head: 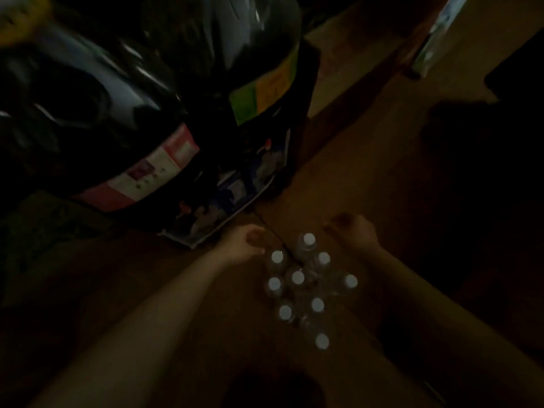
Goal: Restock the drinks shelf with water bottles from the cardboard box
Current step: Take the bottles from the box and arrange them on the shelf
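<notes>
Left hand [244,241] loosely curled, holding nothing, just beside the water bottles [303,287] | right hand [351,234] likewise, at 1 o'clock of them | bottles upright on brown floor [368,160], dim room.

The water bottles [306,278] look like clear, thin plastic with smooth white caps [298,277]. They stand on matt brown cardboard [338,178]. The black bags [117,83] beside them are glossy plastic film, catching highlights, with smooth printed paper labels [156,169].
</notes>
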Tool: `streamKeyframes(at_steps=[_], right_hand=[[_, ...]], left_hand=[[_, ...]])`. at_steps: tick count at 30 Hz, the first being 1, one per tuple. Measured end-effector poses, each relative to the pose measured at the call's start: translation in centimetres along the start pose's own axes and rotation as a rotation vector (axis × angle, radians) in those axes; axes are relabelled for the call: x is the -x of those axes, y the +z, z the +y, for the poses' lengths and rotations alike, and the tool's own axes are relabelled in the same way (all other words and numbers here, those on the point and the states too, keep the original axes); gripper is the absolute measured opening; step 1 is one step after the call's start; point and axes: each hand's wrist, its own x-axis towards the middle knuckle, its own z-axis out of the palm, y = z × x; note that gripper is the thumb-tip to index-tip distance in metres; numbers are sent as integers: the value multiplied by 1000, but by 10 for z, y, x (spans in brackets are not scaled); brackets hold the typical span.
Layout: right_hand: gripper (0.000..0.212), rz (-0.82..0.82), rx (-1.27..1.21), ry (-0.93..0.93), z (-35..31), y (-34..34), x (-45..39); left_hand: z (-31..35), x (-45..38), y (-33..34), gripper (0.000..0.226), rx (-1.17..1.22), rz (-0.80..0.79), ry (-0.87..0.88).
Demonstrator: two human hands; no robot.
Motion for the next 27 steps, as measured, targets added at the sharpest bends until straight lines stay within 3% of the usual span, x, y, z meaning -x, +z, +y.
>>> streamKeyframes(at_steps=[7, 15, 21, 27], right_hand=[[50, 131, -171, -49, 49, 67, -61], [52, 153, -158, -74, 61, 83, -80], [52, 134, -140, -115, 54, 76, -68], [52, 124, -163, -122, 34, 49, -37]], left_hand=[[-62, -80, 65, 65, -163, -92, 98], [-80, -104, 90, 52, -20, -54, 153], [-70, -96, 87, 48, 286, 5, 112], [-23, -59, 23, 34, 352, 83, 239]])
